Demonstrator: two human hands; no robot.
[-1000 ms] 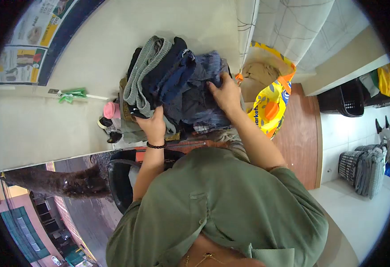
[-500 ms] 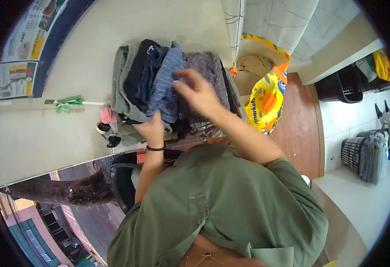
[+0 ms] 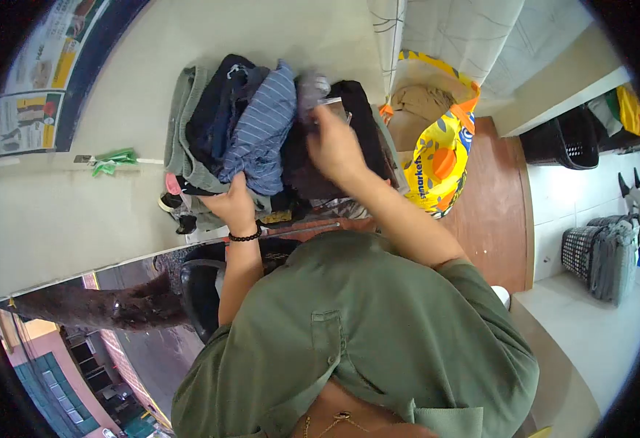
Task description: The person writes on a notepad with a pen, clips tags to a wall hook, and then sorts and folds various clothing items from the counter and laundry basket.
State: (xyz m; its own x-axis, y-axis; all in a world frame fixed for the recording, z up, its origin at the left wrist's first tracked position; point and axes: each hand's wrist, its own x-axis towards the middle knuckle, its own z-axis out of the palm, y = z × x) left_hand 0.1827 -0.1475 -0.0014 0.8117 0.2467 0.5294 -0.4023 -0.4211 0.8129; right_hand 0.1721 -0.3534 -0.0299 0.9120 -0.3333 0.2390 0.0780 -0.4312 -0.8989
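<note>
A row of folded clothes lies on the pale counter. My left hand [image 3: 234, 206], with a dark bracelet at the wrist, is closed on the near end of a blue striped garment [image 3: 265, 120], thumb on top and the other fingers partly hidden beneath. My right hand [image 3: 336, 148] is closed on a grey-purple patterned garment [image 3: 310, 91], which is blurred and partly hidden by the hand. Under and beside the right hand lie black clothes [image 3: 356, 109]. Left of the striped garment are dark blue clothes [image 3: 214, 113] and a grey-green knit [image 3: 177, 131].
A yellow shopping bag [image 3: 437, 164] with brown cloth [image 3: 418, 102] in it stands to the right. Pink and black small items [image 3: 181, 208] lie by the pile's near left corner. Green plastic [image 3: 113, 160] is on the counter [image 3: 64, 226]. Farther right is a basket [image 3: 579, 248].
The patterned garment, flat in the row before, is now in my right hand, lifted and bunched, and black clothes show where it lay. My left hand and the striped garment have moved slightly left.
</note>
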